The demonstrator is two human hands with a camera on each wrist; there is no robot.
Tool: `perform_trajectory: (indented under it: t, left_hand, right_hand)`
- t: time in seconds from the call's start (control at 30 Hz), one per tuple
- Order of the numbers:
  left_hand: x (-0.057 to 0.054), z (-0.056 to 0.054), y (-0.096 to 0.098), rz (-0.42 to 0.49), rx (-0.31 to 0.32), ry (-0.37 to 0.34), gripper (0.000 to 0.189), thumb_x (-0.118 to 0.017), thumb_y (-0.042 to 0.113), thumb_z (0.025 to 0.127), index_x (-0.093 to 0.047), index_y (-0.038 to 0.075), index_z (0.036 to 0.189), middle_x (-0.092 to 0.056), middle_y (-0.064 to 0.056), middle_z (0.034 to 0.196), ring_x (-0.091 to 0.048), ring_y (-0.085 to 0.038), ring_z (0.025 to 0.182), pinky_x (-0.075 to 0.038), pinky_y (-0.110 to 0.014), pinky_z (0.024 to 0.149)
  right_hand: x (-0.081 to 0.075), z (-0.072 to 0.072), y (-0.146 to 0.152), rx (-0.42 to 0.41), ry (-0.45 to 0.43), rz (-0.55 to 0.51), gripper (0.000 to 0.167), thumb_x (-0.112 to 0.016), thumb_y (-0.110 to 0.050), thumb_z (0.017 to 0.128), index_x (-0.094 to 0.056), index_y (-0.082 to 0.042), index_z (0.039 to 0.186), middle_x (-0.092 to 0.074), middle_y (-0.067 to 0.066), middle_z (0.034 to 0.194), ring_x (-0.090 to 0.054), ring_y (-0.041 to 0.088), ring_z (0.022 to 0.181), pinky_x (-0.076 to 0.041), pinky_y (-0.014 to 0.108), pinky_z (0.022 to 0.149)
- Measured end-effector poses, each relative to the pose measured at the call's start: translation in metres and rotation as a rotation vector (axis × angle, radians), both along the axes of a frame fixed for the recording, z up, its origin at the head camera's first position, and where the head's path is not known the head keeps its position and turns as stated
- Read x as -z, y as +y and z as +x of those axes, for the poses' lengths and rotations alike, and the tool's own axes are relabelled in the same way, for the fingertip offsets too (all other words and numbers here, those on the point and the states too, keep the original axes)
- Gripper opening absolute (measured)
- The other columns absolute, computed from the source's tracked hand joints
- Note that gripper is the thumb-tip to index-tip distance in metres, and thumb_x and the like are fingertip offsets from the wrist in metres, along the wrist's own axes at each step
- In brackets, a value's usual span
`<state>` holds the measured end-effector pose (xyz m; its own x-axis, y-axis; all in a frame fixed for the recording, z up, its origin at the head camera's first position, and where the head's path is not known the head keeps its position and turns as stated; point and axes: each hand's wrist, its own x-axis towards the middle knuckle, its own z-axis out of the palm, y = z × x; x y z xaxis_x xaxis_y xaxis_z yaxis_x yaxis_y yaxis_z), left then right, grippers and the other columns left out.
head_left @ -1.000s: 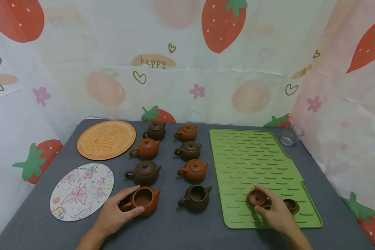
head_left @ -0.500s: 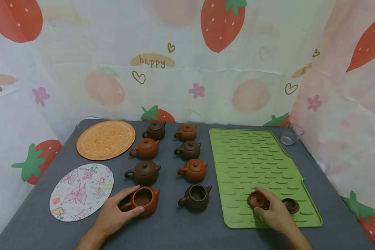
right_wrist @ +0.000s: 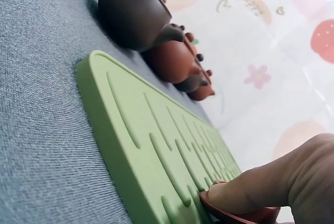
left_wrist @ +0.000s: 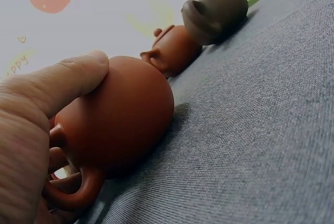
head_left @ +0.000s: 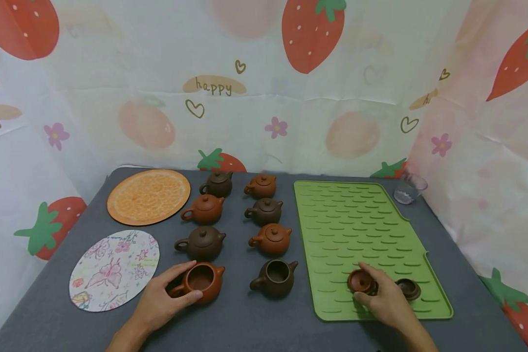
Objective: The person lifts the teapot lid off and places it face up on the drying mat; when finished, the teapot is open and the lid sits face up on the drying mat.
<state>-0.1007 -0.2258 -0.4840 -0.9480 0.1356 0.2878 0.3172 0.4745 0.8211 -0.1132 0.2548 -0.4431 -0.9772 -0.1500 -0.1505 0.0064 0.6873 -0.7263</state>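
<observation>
My left hand (head_left: 167, 296) grips a lidless reddish-brown teapot (head_left: 209, 292) that sits on the cloth at the front left. In the left wrist view, the thumb lies on the rounded body of that teapot (left_wrist: 130, 114), near its looped handle. On the green mat (head_left: 339, 234), my right hand (head_left: 389, 298) holds a reddish-brown teapot lid (head_left: 361, 282) between thumb and fingers, its underside upward. The right wrist view has the thumb at the rim of this lid (right_wrist: 250, 216). A dark brown lid (head_left: 409, 289) lies upturned on the mat, just right of the hand.
A lidless dark brown teapot (head_left: 276, 281) stands between the hands. Behind are several lidded teapots (head_left: 270, 239) in two columns. At left lie an orange round mat (head_left: 149, 197) and a floral round mat (head_left: 114, 271). A glass cup (head_left: 409, 189) stands at the back right.
The lid under the right hand has tipped down from a raised, tilted pose onto the mat, and the right thumb has shifted slightly left. The left hand and its teapot stay put.
</observation>
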Motion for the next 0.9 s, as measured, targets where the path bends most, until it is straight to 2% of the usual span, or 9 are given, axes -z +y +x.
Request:
perform_trajectory:
  t: [0.1, 0.2, 0.3, 0.37, 0.47, 0.53, 0.63, 0.73, 0.9]
  left_hand:
    - [-0.001, 0.000, 0.001, -0.011, 0.002, 0.002, 0.063, -0.084, 0.023, 0.077, -0.058, 0.018, 0.135, -0.059, 0.000, 0.129, -0.057, -0.019, 0.113, -0.050, -0.030, 0.086]
    - [-0.004, 0.000, 0.002, -0.021, 0.012, 0.018, 0.064, -0.084, 0.022, 0.078, -0.057, 0.016, 0.136, -0.059, -0.001, 0.130, -0.056, -0.018, 0.114, -0.050, -0.033, 0.087]
    - [-0.010, 0.001, 0.002, -0.022, 0.018, 0.054, 0.064, -0.084, 0.020, 0.077, -0.057, 0.014, 0.136, -0.059, -0.003, 0.129, -0.056, -0.018, 0.114, -0.049, -0.033, 0.087]
    - [-0.014, 0.002, 0.003, -0.016, 0.018, 0.085, 0.064, -0.084, 0.017, 0.077, -0.058, 0.012, 0.135, -0.059, -0.004, 0.129, -0.056, -0.019, 0.113, -0.050, -0.033, 0.086]
    - [-0.022, 0.001, 0.005, -0.001, 0.016, 0.140, 0.065, -0.085, 0.012, 0.074, -0.059, 0.010, 0.134, -0.060, -0.006, 0.127, -0.057, -0.019, 0.111, -0.051, -0.033, 0.084]
    - [-0.027, -0.001, 0.006, 0.005, 0.019, 0.176, 0.066, -0.086, 0.008, 0.073, -0.059, 0.008, 0.133, -0.060, -0.008, 0.128, -0.058, -0.018, 0.111, -0.051, -0.030, 0.084]
    - [-0.037, -0.005, 0.008, 0.012, 0.026, 0.212, 0.067, -0.086, 0.005, 0.072, -0.059, 0.007, 0.133, -0.059, -0.010, 0.128, -0.058, -0.016, 0.110, -0.049, -0.025, 0.085]
    - [-0.051, -0.011, 0.013, 0.005, 0.031, 0.221, 0.066, -0.085, 0.007, 0.074, -0.058, 0.010, 0.134, -0.059, -0.007, 0.129, -0.059, -0.017, 0.108, -0.047, -0.023, 0.087]
    - [-0.071, -0.026, 0.027, -0.019, 0.070, 0.235, 0.065, -0.083, 0.014, 0.078, -0.056, 0.019, 0.137, -0.058, 0.000, 0.131, -0.059, -0.022, 0.110, -0.048, -0.033, 0.088]
  right_hand:
    - [-0.002, 0.000, 0.002, -0.010, 0.003, 0.007, 0.073, -0.074, -0.014, 0.086, -0.036, 0.000, 0.147, -0.036, 0.031, 0.142, -0.035, 0.051, 0.127, -0.042, 0.056, 0.089]
    - [-0.004, 0.001, 0.003, -0.012, 0.000, 0.016, 0.074, -0.074, -0.015, 0.086, -0.036, 0.001, 0.147, -0.035, 0.031, 0.142, -0.038, 0.049, 0.124, -0.044, 0.047, 0.079]
    - [-0.008, 0.002, 0.003, 0.012, -0.005, 0.042, 0.076, -0.076, -0.018, 0.085, -0.037, -0.001, 0.147, -0.041, 0.029, 0.137, -0.049, 0.040, 0.108, -0.037, 0.040, 0.066]
    - [-0.012, 0.003, 0.004, 0.030, 0.004, 0.058, 0.076, -0.077, -0.018, 0.084, -0.037, -0.001, 0.147, -0.044, 0.027, 0.132, -0.051, 0.033, 0.099, -0.037, 0.039, 0.064]
    - [-0.021, 0.005, 0.004, 0.041, 0.058, 0.073, 0.075, -0.077, -0.017, 0.084, -0.038, -0.001, 0.146, -0.049, 0.025, 0.126, -0.052, 0.032, 0.095, -0.044, 0.040, 0.067]
    - [-0.027, 0.005, 0.004, 0.037, 0.120, 0.079, 0.073, -0.076, -0.016, 0.085, -0.039, -0.001, 0.146, -0.050, 0.025, 0.125, -0.053, 0.036, 0.101, -0.048, 0.044, 0.072]
    - [-0.037, 0.006, 0.003, 0.021, 0.213, 0.075, 0.070, -0.075, -0.018, 0.086, -0.041, -0.001, 0.145, -0.050, 0.023, 0.125, -0.052, 0.039, 0.106, -0.047, 0.047, 0.076]
    - [-0.047, 0.004, 0.000, -0.010, 0.284, 0.055, 0.068, -0.074, -0.020, 0.088, -0.042, -0.002, 0.145, -0.051, 0.020, 0.124, -0.051, 0.037, 0.107, -0.046, 0.049, 0.077]
    - [-0.066, -0.002, -0.008, -0.074, 0.369, 0.030, 0.064, -0.072, -0.017, 0.089, -0.043, -0.005, 0.145, -0.052, 0.016, 0.125, -0.052, 0.030, 0.106, -0.047, 0.044, 0.077]
